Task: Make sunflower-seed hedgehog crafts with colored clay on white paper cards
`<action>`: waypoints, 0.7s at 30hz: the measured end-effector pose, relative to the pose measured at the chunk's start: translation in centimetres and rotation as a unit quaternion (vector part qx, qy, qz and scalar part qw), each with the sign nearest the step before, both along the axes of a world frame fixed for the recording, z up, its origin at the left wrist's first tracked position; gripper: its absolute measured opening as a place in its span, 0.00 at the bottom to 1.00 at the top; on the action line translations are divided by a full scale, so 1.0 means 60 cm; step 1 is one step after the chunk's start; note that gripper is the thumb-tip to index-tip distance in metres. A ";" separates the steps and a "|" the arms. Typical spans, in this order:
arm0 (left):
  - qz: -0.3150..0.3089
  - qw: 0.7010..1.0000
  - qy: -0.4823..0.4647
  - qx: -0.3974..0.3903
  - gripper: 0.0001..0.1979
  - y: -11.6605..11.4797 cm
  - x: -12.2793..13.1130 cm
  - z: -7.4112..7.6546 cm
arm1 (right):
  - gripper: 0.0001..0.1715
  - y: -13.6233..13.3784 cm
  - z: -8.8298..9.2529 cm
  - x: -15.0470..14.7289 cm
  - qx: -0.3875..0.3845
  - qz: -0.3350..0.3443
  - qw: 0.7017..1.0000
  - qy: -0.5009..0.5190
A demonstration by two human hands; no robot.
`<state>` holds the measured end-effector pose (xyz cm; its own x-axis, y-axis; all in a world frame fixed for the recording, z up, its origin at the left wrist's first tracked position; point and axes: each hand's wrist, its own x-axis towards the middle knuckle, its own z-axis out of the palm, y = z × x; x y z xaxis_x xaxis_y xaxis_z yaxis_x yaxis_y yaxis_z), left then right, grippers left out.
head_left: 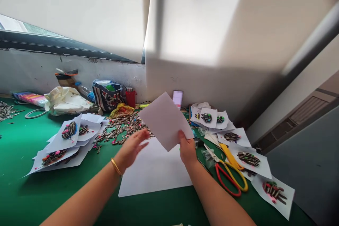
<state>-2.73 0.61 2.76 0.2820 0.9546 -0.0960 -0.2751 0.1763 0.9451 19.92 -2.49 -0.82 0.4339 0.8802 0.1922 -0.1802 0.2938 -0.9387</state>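
White paper, a small sheet point(164, 120), is held up in the R hand point(187, 150), pinched along its lower right edge w/ the thumb on the near face, fingers prob. behind. The L hand point(130, 153) is held empty, fingers loosely spread, just left of the sheet's lower left edge; no contact w/ it is seen. The sheet is judged v. light, thin & flexible, not slippery but easily creased, so it's best taken lightly by an edge or corner, w/o squeezing the middle. It's held tilted, corner up, above a larger white sheet point(156, 176) laid flat on the green table point(63, 197), btwn the two hands. Scissors point(216, 160) are seen to the right, near the R forearm; striped seeds point(116, 132) are heaped beyond the L hand, w/ seed-decorated cards point(57, 164) stacked further left.
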 end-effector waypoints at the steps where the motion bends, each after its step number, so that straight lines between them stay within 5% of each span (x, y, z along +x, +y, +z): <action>1: -0.044 0.997 -0.052 -0.036 0.23 -0.014 0.026 -0.009 | 0.36 -0.002 -0.004 -0.007 0.001 0.000 1.000 0.011; 3: -0.097 0.984 -0.124 -0.081 0.19 -0.036 0.068 -0.020 | 0.35 -0.006 -0.013 -0.018 0.005 0.016 1.000 0.011; 6: -0.066 0.974 -0.186 -0.113 0.20 -0.045 0.104 -0.021 | 0.34 -0.022 -0.018 -0.026 0.006 0.047 0.998 -0.034; 11: 0.006 0.974 -0.180 -0.137 0.17 -0.007 0.098 -0.025 | 0.31 -0.077 0.002 0.008 -0.009 0.126 0.968 -0.218; 13: 0.020 0.975 -0.179 -0.128 0.15 0.011 0.082 -0.035 | 0.28 -0.106 0.006 0.050 -0.012 0.099 0.949 -0.301; 15: 0.024 0.974 -0.184 -0.127 0.14 0.024 0.067 -0.047 | 0.24 -0.138 -0.002 0.110 -0.049 -0.004 0.889 -0.455; 18: 0.043 0.971 -0.195 -0.132 0.12 0.034 0.052 -0.066 | 0.26 -0.187 -0.035 0.208 -0.184 -0.116 0.745 -0.630; 21: 0.035 0.969 -0.205 -0.134 0.14 0.037 0.048 -0.079 | 0.28 -0.228 -0.067 0.272 -0.313 -0.114 0.654 -0.679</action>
<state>0.16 2.81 -1.96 0.2846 0.9289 -0.2369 -0.6372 0.3680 0.6771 36.23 -16.20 -4.87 0.3714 0.9128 0.1701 0.9261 -0.3511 -0.1377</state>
